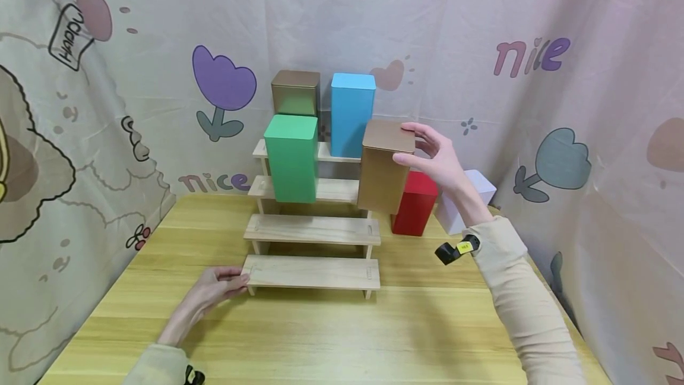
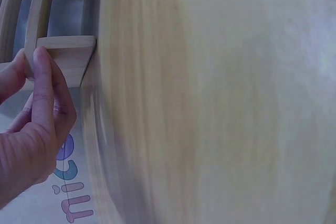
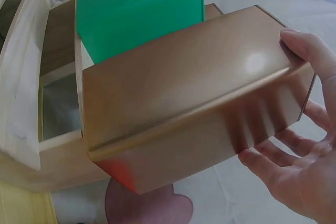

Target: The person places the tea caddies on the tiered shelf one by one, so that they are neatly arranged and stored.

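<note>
My right hand [image 1: 435, 156] grips a gold-brown box [image 1: 386, 174] near its top, thumb on one side and fingers on the other. The box leans slightly and overlaps the right end of the second shelf from the top. In the right wrist view, its shiny long sides [image 3: 189, 87] lie beside the green box [image 3: 139, 17]. Down at the front, my left hand [image 1: 216, 287] pinches the left end of the lowest step of a wooden stepped rack [image 1: 312, 272]. The left wrist view has thumb and fingertips on that board's edge [image 2: 35, 30].
On the top shelf stand another brown box [image 1: 295, 91] and a blue box [image 1: 352, 114]. A green box [image 1: 291, 159] is upright on the shelf below, at left. Right of the rack, a red box [image 1: 415, 204] and a white box [image 1: 454, 215] stand on the wooden table [image 1: 320, 337].
</note>
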`<state>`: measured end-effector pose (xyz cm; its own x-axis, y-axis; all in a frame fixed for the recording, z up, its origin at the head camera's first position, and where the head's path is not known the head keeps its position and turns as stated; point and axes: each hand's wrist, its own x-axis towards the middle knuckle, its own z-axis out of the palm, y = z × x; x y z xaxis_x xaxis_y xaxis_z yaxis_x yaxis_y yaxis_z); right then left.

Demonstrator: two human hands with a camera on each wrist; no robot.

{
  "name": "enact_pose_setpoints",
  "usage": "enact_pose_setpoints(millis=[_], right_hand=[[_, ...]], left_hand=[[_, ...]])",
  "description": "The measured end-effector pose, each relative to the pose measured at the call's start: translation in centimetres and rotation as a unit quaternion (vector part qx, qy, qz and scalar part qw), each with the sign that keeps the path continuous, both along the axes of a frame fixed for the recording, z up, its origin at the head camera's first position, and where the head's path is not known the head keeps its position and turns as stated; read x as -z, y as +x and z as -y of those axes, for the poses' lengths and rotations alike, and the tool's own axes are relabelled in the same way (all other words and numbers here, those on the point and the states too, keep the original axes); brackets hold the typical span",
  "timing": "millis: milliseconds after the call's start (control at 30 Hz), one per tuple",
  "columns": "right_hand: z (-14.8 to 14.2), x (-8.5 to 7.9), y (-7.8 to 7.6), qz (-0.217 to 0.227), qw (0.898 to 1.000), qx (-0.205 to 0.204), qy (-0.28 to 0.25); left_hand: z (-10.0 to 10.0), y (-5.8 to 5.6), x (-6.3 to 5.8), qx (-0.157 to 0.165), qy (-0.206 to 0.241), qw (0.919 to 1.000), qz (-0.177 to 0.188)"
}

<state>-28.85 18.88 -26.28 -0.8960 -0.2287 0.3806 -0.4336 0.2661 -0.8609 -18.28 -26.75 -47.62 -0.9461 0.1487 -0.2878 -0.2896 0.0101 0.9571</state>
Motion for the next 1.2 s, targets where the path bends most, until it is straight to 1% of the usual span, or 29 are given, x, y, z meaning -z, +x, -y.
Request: enact_pose_setpoints(millis=[200, 267, 500, 633, 733, 833, 1200], right_hand=[[1.6, 0.0, -0.6, 0.011, 1.000, -0.020, -0.015], [2.1, 0.0, -0.9, 0.011, 0.999, -0.027, -0.020], [3.4, 0.5, -2.0, 0.006, 0.998, -0.048, -0.037], [4.0, 0.6, -2.3, -0.001, 0.998, -0.052, -0.039], [4.5, 0.6, -2.4, 0.000, 0.998, -0.057, -0.042], [4.8, 0.7, -2.6, 0.006, 0.997, -0.061, -0.041], [5.5, 0.7, -3.1, 0.018, 0.997, -0.067, -0.029]], left_hand=[[0.1, -0.1, 0.1, 0.002, -0.006, 1.0000, -0.003], [0.1, -0.1, 0.2, 0.006, -0.007, 1.0000, -0.004], [0.2, -0.1, 0.3, 0.004, 0.001, 1.0000, -0.003], [0.2, -0.1, 0.3, 0.003, 0.004, 1.0000, -0.001], [0.2, -0.1, 0.2, 0.003, -0.007, 1.0000, -0.002], [0.1, -0.1, 0.2, 0.003, -0.013, 0.9999, -0.002], [0.1, -0.1, 0.1, 0.005, -0.013, 0.9999, -0.002]])
